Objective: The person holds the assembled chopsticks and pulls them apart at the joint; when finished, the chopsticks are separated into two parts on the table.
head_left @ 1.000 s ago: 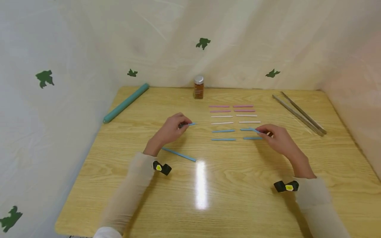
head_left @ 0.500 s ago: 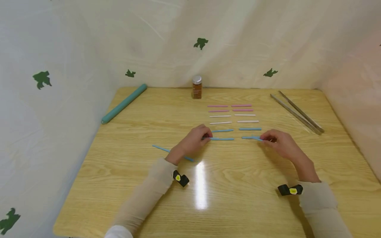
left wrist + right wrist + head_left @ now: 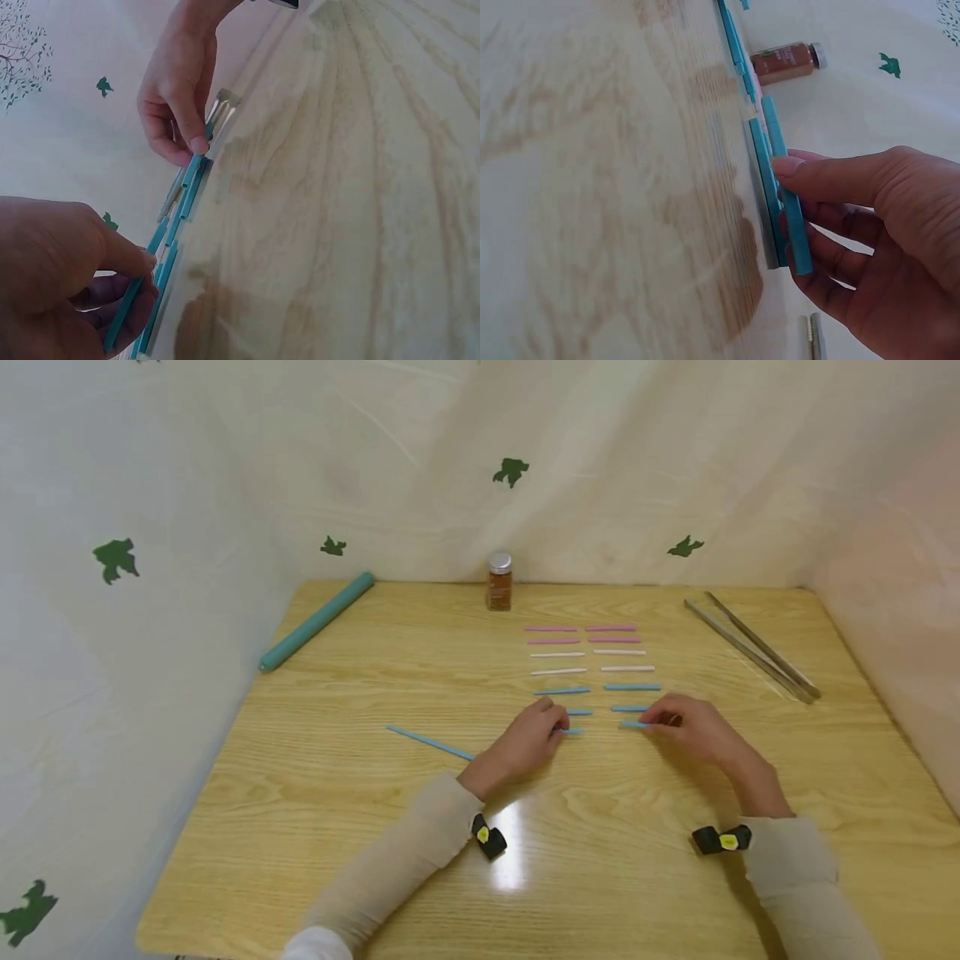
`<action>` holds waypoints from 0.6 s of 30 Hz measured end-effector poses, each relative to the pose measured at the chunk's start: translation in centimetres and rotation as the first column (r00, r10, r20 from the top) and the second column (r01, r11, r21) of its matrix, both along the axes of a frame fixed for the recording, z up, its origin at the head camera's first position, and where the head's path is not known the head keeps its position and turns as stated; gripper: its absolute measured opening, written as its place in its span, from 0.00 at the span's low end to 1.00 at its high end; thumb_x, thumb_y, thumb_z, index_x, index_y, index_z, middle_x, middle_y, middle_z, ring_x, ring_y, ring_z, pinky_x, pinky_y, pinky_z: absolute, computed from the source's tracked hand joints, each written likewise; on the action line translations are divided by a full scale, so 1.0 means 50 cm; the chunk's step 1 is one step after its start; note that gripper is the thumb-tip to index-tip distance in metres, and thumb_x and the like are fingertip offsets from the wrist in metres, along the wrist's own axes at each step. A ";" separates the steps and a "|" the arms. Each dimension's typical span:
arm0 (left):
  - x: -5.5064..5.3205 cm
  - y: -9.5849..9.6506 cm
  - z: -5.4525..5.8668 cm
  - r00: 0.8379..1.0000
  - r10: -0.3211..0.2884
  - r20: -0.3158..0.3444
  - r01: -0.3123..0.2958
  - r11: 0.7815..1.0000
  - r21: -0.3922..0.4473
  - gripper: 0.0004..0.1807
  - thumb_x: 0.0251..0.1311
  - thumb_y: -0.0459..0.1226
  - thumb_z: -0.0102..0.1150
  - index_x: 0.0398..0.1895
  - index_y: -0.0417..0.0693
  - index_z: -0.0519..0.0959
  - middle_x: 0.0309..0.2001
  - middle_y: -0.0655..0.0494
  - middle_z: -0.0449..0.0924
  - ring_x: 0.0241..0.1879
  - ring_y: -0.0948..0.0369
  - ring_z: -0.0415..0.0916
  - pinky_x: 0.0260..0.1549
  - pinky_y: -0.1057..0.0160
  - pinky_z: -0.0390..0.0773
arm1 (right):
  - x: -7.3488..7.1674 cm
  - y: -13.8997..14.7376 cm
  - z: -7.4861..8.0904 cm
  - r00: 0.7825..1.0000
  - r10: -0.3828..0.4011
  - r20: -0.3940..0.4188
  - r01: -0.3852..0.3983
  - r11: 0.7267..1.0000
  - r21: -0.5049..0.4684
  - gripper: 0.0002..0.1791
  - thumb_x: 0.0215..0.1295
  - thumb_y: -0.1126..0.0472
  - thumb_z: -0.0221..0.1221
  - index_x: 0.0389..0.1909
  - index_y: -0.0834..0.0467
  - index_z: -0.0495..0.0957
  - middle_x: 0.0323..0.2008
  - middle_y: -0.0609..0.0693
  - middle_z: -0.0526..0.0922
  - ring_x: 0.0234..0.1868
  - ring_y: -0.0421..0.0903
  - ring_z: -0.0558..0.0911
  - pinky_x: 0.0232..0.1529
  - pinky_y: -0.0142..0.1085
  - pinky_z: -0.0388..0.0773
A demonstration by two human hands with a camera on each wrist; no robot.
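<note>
In the head view my left hand [image 3: 528, 735] pinches a thin blue stick [image 3: 572, 732] between thumb and fingers, just in front of the left column of sticks. Opposite it, my right hand [image 3: 693, 727] pinches a second blue stick [image 3: 633, 724] by the right column. Both wrist views confirm these grips: the left hand's stick [image 3: 135, 292] and the right hand's stick [image 3: 789, 191] are tilted slightly off the table. Beyond the hands lie two columns of short sticks: pink [image 3: 551, 629], white [image 3: 558, 672] and blue [image 3: 632, 687]. A longer blue stick [image 3: 430, 741] lies partly behind the left wrist.
A jar with a silver lid [image 3: 499, 583] stands at the back of the wooden table [image 3: 315, 827]. A teal rod [image 3: 317, 622] lies at the back left. Two long grey metal strips [image 3: 753, 647] lie in a narrow V at the right.
My left hand has moved right and toward the front, bringing its blue stick in front of the left column. The right hand has come slightly toward the front with its stick.
</note>
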State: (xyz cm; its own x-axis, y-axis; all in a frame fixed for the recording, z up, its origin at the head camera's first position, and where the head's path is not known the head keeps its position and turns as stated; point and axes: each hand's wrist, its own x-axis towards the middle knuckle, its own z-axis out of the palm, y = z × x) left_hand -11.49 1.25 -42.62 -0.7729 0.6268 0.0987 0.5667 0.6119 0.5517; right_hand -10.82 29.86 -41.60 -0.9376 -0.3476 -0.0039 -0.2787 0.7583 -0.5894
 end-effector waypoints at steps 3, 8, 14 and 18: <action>0.005 0.008 -0.006 1.000 -0.001 -0.009 0.001 1.000 -0.014 0.07 0.68 0.31 0.49 0.42 0.44 0.77 0.40 0.52 0.74 0.40 0.60 0.71 0.44 0.67 0.73 | 0.001 -0.001 -0.004 1.000 0.011 0.020 -0.011 1.000 0.001 0.04 0.60 0.67 0.63 0.36 0.58 0.83 0.32 0.49 0.80 0.31 0.38 0.74 0.33 0.30 0.74; 0.009 0.016 -0.011 1.000 0.007 -0.025 -0.008 0.999 -0.049 0.07 0.68 0.31 0.48 0.41 0.44 0.78 0.39 0.52 0.74 0.40 0.59 0.72 0.45 0.66 0.73 | -0.001 -0.003 -0.007 0.999 0.032 0.043 -0.033 0.999 0.023 0.04 0.60 0.67 0.63 0.35 0.58 0.83 0.32 0.49 0.80 0.31 0.39 0.74 0.33 0.30 0.73; 0.012 0.021 -0.019 0.997 0.017 -0.077 -0.023 0.997 -0.073 0.07 0.67 0.31 0.50 0.39 0.45 0.79 0.38 0.54 0.76 0.40 0.58 0.72 0.44 0.66 0.72 | -0.004 -0.001 -0.008 0.998 0.051 0.039 -0.052 0.998 0.026 0.04 0.59 0.67 0.64 0.35 0.58 0.83 0.31 0.48 0.80 0.31 0.38 0.74 0.32 0.30 0.72; 0.013 0.022 -0.017 0.996 0.010 -0.091 -0.017 0.997 -0.078 0.07 0.66 0.31 0.51 0.39 0.45 0.80 0.37 0.54 0.76 0.39 0.59 0.72 0.45 0.66 0.71 | -0.007 0.002 -0.011 0.998 0.064 0.025 -0.065 0.997 0.032 0.05 0.59 0.68 0.64 0.35 0.58 0.83 0.31 0.48 0.80 0.30 0.37 0.74 0.32 0.30 0.73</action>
